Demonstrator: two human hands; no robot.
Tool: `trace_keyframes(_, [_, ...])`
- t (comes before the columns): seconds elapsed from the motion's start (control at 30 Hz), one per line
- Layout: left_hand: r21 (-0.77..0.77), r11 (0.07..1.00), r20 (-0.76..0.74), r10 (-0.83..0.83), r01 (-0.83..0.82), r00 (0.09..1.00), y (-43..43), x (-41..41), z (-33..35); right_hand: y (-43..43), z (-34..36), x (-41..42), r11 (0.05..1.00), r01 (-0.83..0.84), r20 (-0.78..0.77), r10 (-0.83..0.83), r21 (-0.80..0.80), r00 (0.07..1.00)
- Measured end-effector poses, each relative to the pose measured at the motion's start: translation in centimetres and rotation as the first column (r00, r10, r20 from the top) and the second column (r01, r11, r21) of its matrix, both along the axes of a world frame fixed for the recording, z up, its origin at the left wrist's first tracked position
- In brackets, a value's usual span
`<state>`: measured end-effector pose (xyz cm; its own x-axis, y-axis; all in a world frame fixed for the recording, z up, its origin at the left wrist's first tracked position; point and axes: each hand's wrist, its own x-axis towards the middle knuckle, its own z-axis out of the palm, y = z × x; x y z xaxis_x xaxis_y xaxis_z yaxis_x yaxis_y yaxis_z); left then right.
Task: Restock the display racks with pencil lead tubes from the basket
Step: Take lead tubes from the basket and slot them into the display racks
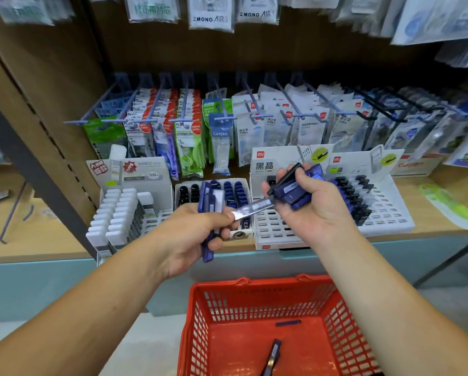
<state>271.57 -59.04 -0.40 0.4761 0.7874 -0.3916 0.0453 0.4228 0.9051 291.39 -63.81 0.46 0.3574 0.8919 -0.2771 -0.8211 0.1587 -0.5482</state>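
White rack (124,213) at the left front corner of the shelf (428,213): white-capped cases packed upright, looks full. Next right, the small middle rack (227,189) has black and blue caps standing in rows, its front part hidden by the left hand.

Left hand (194,234): fingers curled round a few blue lead tubes (204,204), held upright in the fist. Probably a reserve kept out of the way. Its thumb and forefinger also pinch the near end of one clear tube (254,207). That tube lies almost level and bridges the hands, its far end at the right hand's load. It is likely being pulled out or passed across; can't tell which way.

Right hand (311,213): palm up, fingers wrapped round a bundle of blue tubes (295,189), held just above the slotted white rack (276,229) at the shelf's front edge. Many slots there are open, so this is the likely destination, and the stock is kept close to it.

Further right, a second slotted rack (390,213) holds a row of dark tubes (352,196) along its left side, other slots open.

Red basket (254,284) sits low in front of the shelf, between the forearms, within easy reach. Two loose tubes (273,356) lie flat on its bottom. Most of the stock seems to be in the hands, and the racks are not yet filled.
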Motion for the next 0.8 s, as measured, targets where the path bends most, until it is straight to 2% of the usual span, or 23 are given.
trace_keyframes(0.1, [0.189, 0.981, -0.144, 0.068, -0.04, 0.987, 1.0, -1.0, -0.2, 0.2, -0.6, 0.2, 0.996, -0.01, 0.062, 0.016, -0.094, 0.998])
trace_keyframes(0.17, [0.353, 0.932, -0.171, 0.153, -0.085, 0.973, 1.8, -1.8, -0.3, 0.2, -1.2, -0.4, 0.979, -0.063, 0.122, 0.087, -0.193, 0.989])
trace_keyframes(0.23, [0.537, 0.84, -0.246, 0.243, -0.076, 0.938, 2.5, -2.5, -0.5, 0.2, -1.7, -1.3, 0.954, -0.129, 0.151, 0.174, -0.272, 0.973])
trace_keyframes(0.33, [0.725, 0.679, -0.426, 0.314, 0.113, 0.848, 3.1, -3.3, -0.5, 0.3, -1.9, -2.8, 0.927, -0.212, 0.191, 0.279, -0.31, 0.941])
trace_keyframes(0.43, [0.749, 0.622, -0.505, 0.312, 0.228, 0.805, 3.4, -3.6, -0.7, 0.4, -2.2, -3.2, 0.91, -0.256, 0.229, 0.34, -0.327, 0.912])
trace_keyframes(0.5, [0.721, 0.654, -0.512, 0.278, 0.23, 0.813, 3.6, -3.8, -0.9, 0.2, -2.4, -3.2, 0.888, -0.293, 0.249, 0.392, -0.356, 0.886])
trace_keyframes(0.63, [0.645, 0.76, -0.381, 0.22, 0.087, 0.898, 4.0, -3.9, -1.3, -0.3, -3.2, -3.9, 0.831, -0.329, 0.333, 0.497, -0.448, 0.801])
trace_keyframes(0.8, [0.575, 0.815, -0.333, 0.15, 0.074, 0.931, 3.9, -3.5, -0.7, -0.1, -4.1, -5.0, 0.804, -0.368, 0.364, 0.554, -0.467, 0.748])
